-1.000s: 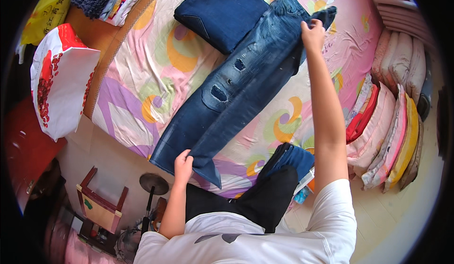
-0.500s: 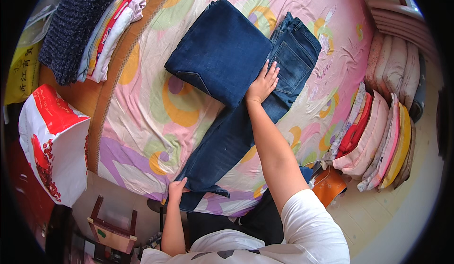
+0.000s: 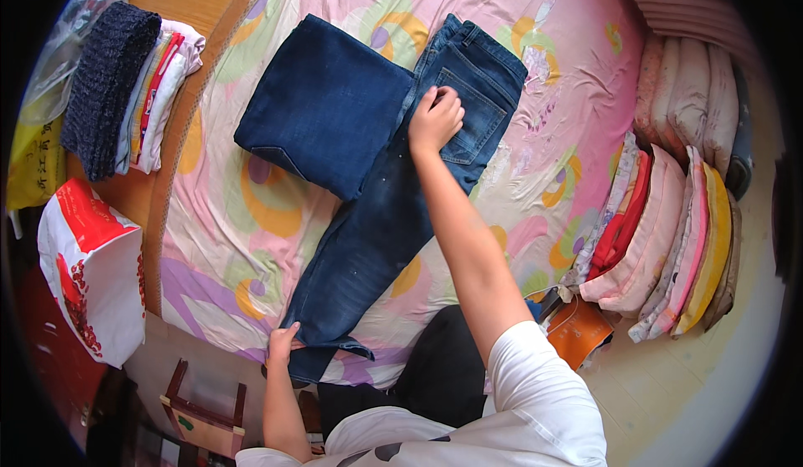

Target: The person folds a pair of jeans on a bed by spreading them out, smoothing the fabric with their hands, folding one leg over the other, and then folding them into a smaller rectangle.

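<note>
A pair of blue jeans [image 3: 368, 241] lies lengthwise on the bed, folded along its length, back pocket and waistband at the far end, leg hems at the near edge. My left hand [image 3: 283, 343] grips the leg near the hem, thumb on top. Over the seat, beside the back pocket, my right hand [image 3: 437, 120] rests with its fingers curled in; whatever is under them is hidden. Folded dark blue denim [image 3: 322, 107] lies as a flat square to the left, against the jeans' edge.
The bed has a pink patterned sheet [image 3: 276, 274]. Folded clothes [image 3: 155, 99] and a dark fluffy item [image 3: 109, 90] are stacked at left, above a white-and-red bag [image 3: 100, 274]. More folded clothes [image 3: 636, 241] and an orange bag [image 3: 580, 331] are at right. A small wooden chair [image 3: 205, 417] stands lower left.
My right hand, flat with fingers spread before, has moved up the jeans and curled its fingers. My left hand still grips the leg. The whole view has shifted slightly.
</note>
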A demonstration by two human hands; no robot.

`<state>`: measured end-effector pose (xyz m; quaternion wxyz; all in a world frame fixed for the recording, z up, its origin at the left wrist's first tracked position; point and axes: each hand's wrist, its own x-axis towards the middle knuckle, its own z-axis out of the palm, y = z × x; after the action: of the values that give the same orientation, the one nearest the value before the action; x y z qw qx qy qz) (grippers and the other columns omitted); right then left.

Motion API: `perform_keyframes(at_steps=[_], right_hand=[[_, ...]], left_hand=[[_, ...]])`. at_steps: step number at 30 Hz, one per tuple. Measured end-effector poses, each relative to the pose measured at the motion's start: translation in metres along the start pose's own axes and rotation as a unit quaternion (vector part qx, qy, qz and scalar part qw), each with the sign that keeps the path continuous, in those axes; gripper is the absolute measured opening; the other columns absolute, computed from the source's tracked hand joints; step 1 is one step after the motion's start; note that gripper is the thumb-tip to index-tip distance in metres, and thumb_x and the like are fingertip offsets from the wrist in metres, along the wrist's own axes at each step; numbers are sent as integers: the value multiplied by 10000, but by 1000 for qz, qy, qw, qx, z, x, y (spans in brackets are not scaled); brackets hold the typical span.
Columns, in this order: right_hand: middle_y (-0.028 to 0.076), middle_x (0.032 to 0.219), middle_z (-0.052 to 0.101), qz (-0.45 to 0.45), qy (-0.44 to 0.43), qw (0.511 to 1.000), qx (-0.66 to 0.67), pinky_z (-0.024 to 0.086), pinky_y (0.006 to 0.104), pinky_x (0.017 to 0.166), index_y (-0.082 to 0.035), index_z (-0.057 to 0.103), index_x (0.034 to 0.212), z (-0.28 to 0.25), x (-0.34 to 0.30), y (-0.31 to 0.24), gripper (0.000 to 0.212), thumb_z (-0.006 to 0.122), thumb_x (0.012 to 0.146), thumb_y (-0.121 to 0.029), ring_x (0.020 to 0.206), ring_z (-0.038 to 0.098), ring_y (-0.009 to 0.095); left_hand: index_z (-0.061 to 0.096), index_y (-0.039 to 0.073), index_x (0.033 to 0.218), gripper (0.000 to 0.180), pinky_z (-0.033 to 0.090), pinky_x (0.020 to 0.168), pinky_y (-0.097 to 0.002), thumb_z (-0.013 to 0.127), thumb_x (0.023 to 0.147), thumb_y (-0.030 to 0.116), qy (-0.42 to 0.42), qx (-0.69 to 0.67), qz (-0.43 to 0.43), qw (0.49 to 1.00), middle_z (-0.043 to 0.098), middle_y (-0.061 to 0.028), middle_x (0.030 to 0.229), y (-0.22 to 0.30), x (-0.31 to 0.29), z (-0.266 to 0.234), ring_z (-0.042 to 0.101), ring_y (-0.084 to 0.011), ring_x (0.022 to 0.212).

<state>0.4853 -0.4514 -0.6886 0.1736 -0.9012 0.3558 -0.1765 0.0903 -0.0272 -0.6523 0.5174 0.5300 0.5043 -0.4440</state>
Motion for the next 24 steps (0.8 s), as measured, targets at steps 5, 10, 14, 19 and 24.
perform_keyframes(at_steps=[5, 10, 14, 19, 24], right_hand=[[154, 979, 639, -20, -7, 986, -166, 447, 448, 836, -19, 608, 951, 20, 111, -15, 553, 624, 800, -551, 958, 605, 336], [224, 915, 675, -56, -118, 990, -55, 508, 482, 787, -21, 680, 835, 7, 149, -2, 391, 460, 841, -345, 865, 651, 393], [219, 872, 663, -113, -139, 984, -20, 490, 482, 758, -29, 663, 786, -13, 157, -8, 398, 470, 844, -372, 848, 632, 406], [225, 921, 666, -101, -170, 980, -19, 491, 478, 812, -35, 694, 844, 26, 159, -24, 433, 455, 838, -396, 883, 633, 411], [225, 942, 677, -116, -154, 980, -49, 486, 488, 832, -17, 687, 856, 49, 164, -19, 458, 437, 878, -401, 919, 636, 413]], left_hand=[[641, -66, 807, 369, 590, 614, -380, 695, 868, 294, 4, 13, -8, 1000, 679, -182, 756, -1, -1, 3, 682, -273, 628], [644, -71, 803, 368, 589, 605, -371, 695, 870, 287, -4, 0, 3, 1000, 677, -183, 752, -5, -2, 3, 682, -267, 624], [643, -70, 778, 357, 588, 582, -363, 701, 868, 271, -2, -10, 17, 1000, 675, -172, 735, -8, 1, 4, 677, -258, 604], [640, -68, 759, 343, 585, 571, -357, 701, 868, 251, 6, -12, 15, 1000, 670, -164, 715, -11, 1, -2, 673, -253, 590], [640, -55, 751, 324, 581, 556, -346, 665, 893, 234, -11, -11, 32, 999, 664, -147, 697, -20, 11, -12, 664, -236, 573]])
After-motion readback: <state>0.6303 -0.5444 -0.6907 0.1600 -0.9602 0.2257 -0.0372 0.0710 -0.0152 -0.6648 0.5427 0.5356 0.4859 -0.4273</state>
